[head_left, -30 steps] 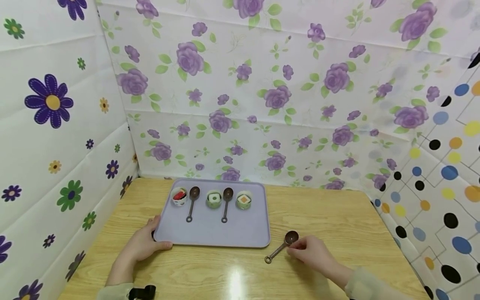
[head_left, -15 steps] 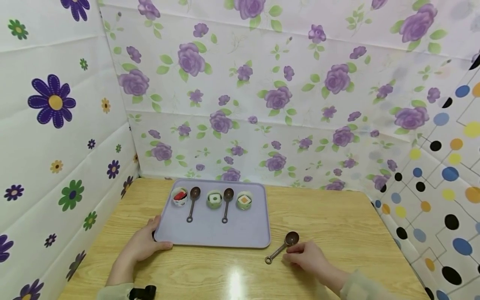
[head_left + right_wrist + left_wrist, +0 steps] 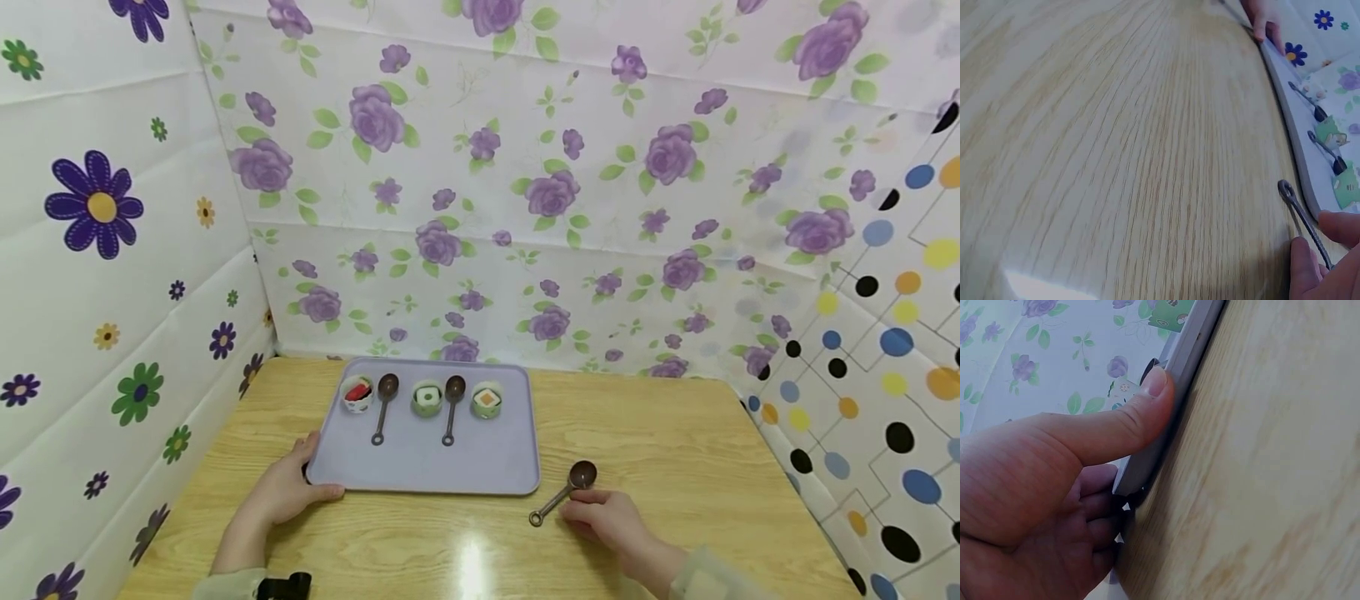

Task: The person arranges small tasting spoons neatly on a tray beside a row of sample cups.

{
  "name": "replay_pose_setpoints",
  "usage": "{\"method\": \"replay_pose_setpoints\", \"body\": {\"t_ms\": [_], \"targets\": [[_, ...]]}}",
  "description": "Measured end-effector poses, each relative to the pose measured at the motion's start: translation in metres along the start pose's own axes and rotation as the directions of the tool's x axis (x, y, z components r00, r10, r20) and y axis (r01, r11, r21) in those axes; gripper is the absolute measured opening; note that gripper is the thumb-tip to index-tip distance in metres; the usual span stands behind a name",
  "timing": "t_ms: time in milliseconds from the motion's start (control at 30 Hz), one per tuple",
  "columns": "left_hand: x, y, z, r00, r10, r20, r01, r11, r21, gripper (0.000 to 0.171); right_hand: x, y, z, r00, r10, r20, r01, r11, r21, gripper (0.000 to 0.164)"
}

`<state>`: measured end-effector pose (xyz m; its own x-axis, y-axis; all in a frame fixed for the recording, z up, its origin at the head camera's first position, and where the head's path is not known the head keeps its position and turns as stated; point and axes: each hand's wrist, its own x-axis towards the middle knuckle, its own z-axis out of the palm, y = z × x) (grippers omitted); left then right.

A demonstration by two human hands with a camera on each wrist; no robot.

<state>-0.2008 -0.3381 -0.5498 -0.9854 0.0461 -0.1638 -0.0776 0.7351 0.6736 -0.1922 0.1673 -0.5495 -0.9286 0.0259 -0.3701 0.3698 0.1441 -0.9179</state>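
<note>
My left hand (image 3: 277,492) grips the near left corner of a lilac tray (image 3: 420,468). In the left wrist view its thumb (image 3: 1119,430) lies along the rim, with the other fingers at the tray's end. My right hand (image 3: 611,525) pinches the handle of a brown measuring spoon (image 3: 582,474), just below the bowl. This spoon lies slanted on the table right of the tray, its ringed handle end (image 3: 1287,189) towards the tray. The right wrist view shows thumb and finger on either side of the handle; the bowl is hidden there.
On the tray's back half stand a white cup (image 3: 360,407) with red food and two green cups (image 3: 427,411) with white-topped pieces. Two similar measuring spoons (image 3: 387,386) lie between them. The wooden table (image 3: 652,425) meets patterned cloth walls on three sides.
My right hand has slid slightly left and down, from beside the spoon's bowl to its handle. The spoon, the tray and my left hand stay where they were.
</note>
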Motion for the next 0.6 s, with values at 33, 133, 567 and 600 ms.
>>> {"method": "replay_pose_setpoints", "body": {"t_ms": [33,133,567,600], "targets": [[0.0,0.0,0.0,1.0,0.001,-0.001,-0.001,1.0,0.0,0.13,0.0,0.0,0.001,1.0,0.009,0.0,-0.009,1.0,0.024,0.048],[0.0,0.001,0.001,1.0,0.006,-0.001,-0.006,1.0,0.006,0.13,0.0,0.002,0.004,1.0,0.027,0.001,-0.027,0.997,0.077,0.052],[0.0,0.001,0.0,1.0,-0.001,0.009,0.001,1.0,0.022,0.131,-0.001,0.008,0.028,0.984,-0.063,-0.167,0.064,0.998,0.0,0.061],[0.0,0.001,0.0,1.0,-0.002,0.011,0.002,1.0,0.023,0.131,-0.001,0.008,0.029,0.982,-0.067,-0.178,0.065,0.998,-0.013,0.062]]}}
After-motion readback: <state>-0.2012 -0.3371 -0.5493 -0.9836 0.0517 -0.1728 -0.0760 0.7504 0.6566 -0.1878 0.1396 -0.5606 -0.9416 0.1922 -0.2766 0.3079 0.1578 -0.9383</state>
